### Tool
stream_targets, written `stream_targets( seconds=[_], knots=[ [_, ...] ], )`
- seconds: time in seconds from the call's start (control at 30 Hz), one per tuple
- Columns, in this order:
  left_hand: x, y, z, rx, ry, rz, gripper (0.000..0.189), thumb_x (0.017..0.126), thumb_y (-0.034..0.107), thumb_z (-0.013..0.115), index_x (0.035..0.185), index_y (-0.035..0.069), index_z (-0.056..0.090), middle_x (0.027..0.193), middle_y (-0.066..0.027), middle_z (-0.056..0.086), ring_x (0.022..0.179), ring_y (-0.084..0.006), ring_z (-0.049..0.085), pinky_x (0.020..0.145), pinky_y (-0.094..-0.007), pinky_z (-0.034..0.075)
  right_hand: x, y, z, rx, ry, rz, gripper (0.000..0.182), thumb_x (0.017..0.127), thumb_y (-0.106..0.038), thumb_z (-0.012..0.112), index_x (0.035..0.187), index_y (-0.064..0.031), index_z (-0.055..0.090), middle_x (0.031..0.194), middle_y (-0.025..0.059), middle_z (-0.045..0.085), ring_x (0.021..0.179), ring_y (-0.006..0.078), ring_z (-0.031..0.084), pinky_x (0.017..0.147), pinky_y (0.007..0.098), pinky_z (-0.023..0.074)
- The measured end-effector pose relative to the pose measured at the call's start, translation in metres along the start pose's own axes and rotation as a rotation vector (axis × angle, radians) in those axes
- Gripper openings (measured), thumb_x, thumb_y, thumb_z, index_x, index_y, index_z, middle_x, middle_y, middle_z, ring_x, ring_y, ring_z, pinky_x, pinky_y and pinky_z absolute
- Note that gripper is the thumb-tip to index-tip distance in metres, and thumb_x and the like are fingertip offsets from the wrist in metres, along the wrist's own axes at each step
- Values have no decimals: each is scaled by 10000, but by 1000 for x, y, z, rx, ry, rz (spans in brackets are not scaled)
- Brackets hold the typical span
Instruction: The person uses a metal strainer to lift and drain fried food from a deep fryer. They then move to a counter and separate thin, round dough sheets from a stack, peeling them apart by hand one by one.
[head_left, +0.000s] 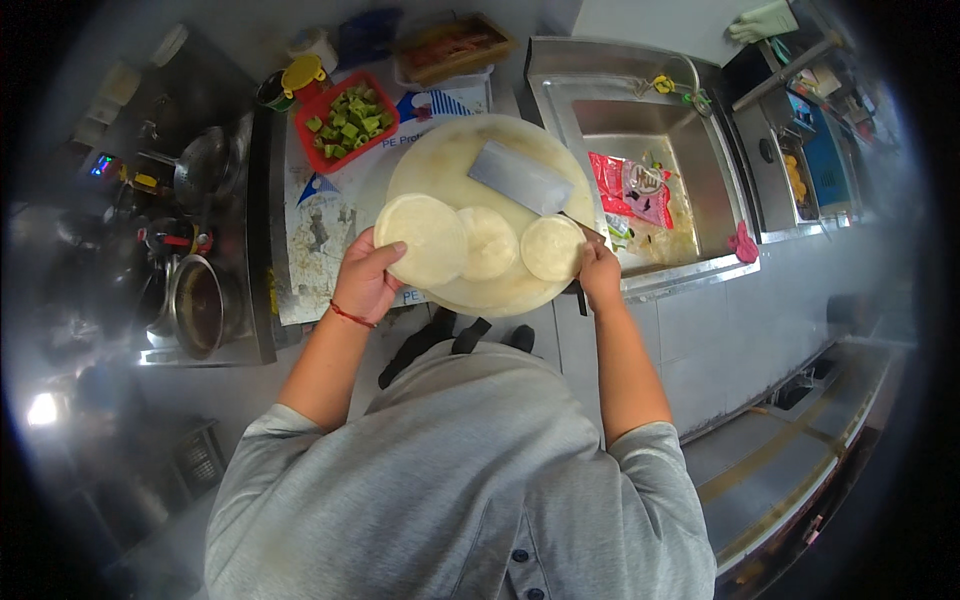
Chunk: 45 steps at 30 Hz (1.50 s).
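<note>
My left hand (369, 279) grips the edge of a pale round flatbread or dough disc (421, 240), thumb on top. My right hand (600, 271) pinches the right edge of a smaller pale disc (552, 248). Between them another disc (487, 244) lies on the round cutting board (480, 298), partly covered by the left one. Behind the discs a cleaver (520, 177) rests flat on the board, its broad blade slanting down to the right and its handle partly hidden near my right hand.
A red basket (306, 133) of cut green vegetable pieces stands behind the board at left. Pots, including a steel pot (199, 306), and a strainer (202, 166) are on the far left. At right, a steel sink (684, 196) holds a red and pink packet (634, 187).
</note>
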<state>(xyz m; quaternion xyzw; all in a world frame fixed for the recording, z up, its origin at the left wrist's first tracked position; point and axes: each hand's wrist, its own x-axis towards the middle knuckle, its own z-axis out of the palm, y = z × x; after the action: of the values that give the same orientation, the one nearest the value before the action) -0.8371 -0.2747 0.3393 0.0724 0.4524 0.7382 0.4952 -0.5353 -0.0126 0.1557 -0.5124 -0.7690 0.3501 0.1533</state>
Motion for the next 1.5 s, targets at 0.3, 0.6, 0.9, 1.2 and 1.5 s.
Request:
stream_targets(
  seconds=[0.3, 0.6, 0.9, 1.2, 1.5],
  knots=[
    [-18, 4, 94, 871, -137, 358, 271, 935, -2, 657, 1203, 0, 613, 1201, -78, 680, 1105, -168, 660, 914, -321, 549, -76, -183, -68, 474, -227, -295, 412, 984, -36, 647, 1386, 8, 564, 1344, 122, 622, 1195, 206, 623, 874, 335, 580],
    [-13, 22, 154, 793, -621, 590, 240, 850, 17, 739, 1070, 16, 645, 1258, -115, 574, 1178, -223, 619, 919, -352, 577, -103, -228, -123, 768, -133, -372, 569, 884, -35, 736, 1420, 0, 549, 1254, 134, 651, 1053, 199, 688, 899, 344, 565],
    [3, 13, 165, 664, -634, 422, 136, 873, 40, 772, 931, 11, 652, 1163, -83, 565, 1029, -158, 586, 870, -297, 554, -104, -223, -151, 479, -79, -573, 663, 793, -79, 789, 1426, -67, 590, 1341, 200, 654, 1212, 341, 652, 1014, 402, 512],
    [0, 7, 168, 545, -666, 329, 142, 854, 3, 771, 909, 10, 641, 1148, -73, 545, 1048, -154, 578, 884, -293, 545, -103, -219, -154, 443, -98, -568, 686, 787, -150, 807, 1430, -63, 585, 1336, 221, 652, 1205, 360, 654, 1022, 409, 504],
    [-4, 8, 166, 618, -604, 355, 104, 842, -46, 717, 885, 2, 636, 1140, -73, 552, 1052, -166, 583, 902, -301, 545, -105, -217, -150, 446, -125, -536, 665, 807, -97, 745, 1446, -58, 565, 1399, 227, 611, 1290, 382, 601, 1073, 422, 479]
  ],
)
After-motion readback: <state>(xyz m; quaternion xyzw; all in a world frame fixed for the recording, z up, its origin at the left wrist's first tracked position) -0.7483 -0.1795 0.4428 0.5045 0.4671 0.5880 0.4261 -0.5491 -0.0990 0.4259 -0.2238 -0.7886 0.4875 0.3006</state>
